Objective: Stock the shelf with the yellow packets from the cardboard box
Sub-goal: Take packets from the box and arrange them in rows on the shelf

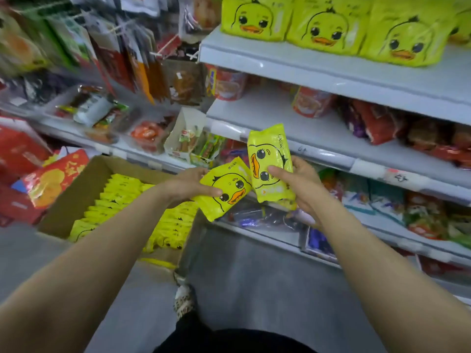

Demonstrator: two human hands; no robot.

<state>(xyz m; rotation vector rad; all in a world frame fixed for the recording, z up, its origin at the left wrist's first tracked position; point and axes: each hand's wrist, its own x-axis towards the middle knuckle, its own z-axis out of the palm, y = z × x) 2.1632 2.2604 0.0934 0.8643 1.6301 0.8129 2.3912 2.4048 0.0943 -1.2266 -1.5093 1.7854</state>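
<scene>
Gripping one duck packet [224, 189] in left hand [188, 184] and an upright duck packet [271, 164] in right hand [303, 184], edges touching, cardboard box [76, 197] of yellow packets [119, 197] at 9 o'clock, stocked top shelf [305, 70] at 12 o'clock.

A grey shop shelf unit [331, 80] fills the right side. Its top board carries a row of yellow duck packets [328, 24] standing side by side. The board below holds red noodle cups [311, 103] and dark red snack bags [372, 123]. Lower boards hold mixed coloured bags. On the grey floor [254, 276], to the left, sits an open cardboard box [76, 194] packed with rows of yellow packets [119, 197].
</scene>
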